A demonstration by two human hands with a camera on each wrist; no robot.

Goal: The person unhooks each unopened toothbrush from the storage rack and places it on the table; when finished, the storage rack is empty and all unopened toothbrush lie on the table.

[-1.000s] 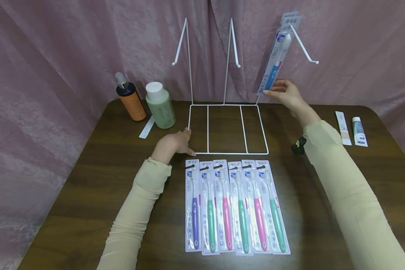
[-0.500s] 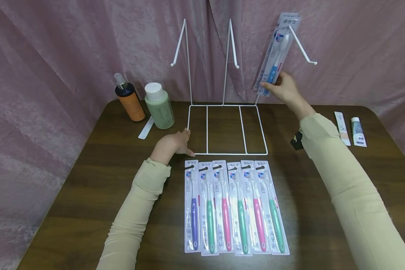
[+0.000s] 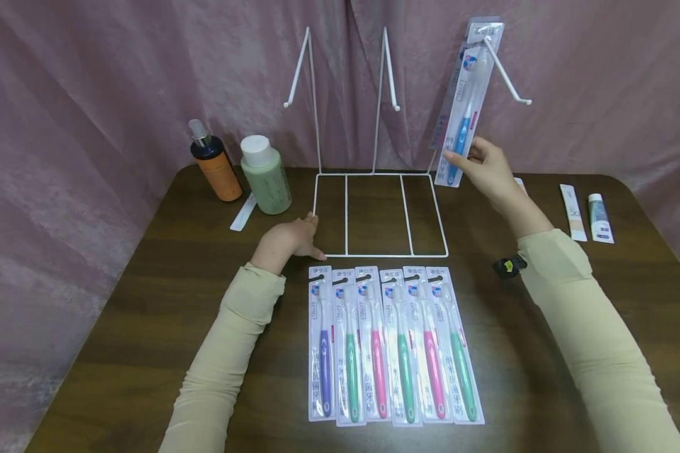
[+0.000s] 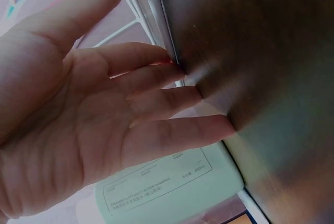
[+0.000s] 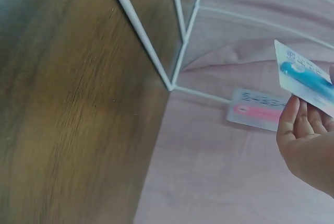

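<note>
My right hand point(image 3: 490, 170) pinches the lower end of a packaged blue toothbrush point(image 3: 462, 135) between thumb and fingers. The top of that pack is at the right hook point(image 3: 507, 72) of a white wire rack point(image 3: 374, 256); whether the hook passes through its hole I cannot tell. Behind it hangs another pack, whose pink toothbrush point(image 5: 258, 112) shows in the right wrist view, apart from the blue one. My left hand point(image 3: 288, 242) rests at the rack's front left corner, fingers point(image 4: 177, 130) extended to the tabletop. In front lie several packaged toothbrushes point(image 3: 376, 340) in purple, green and pink, side by side.
Left of the rack stand a green shampoo bottle point(image 3: 267, 179) and an orange spray bottle point(image 3: 218, 167), with a white strip point(image 3: 243, 214) beside them. A small tube point(image 3: 600, 220) and a narrow packet point(image 3: 573, 214) lie at right. A pink curtain point(image 3: 147, 82) hangs behind.
My right hand has drawn the lower end of the blue toothbrush pack downward and forward, away from the pack behind. My left hand has stayed on the rack's corner.
</note>
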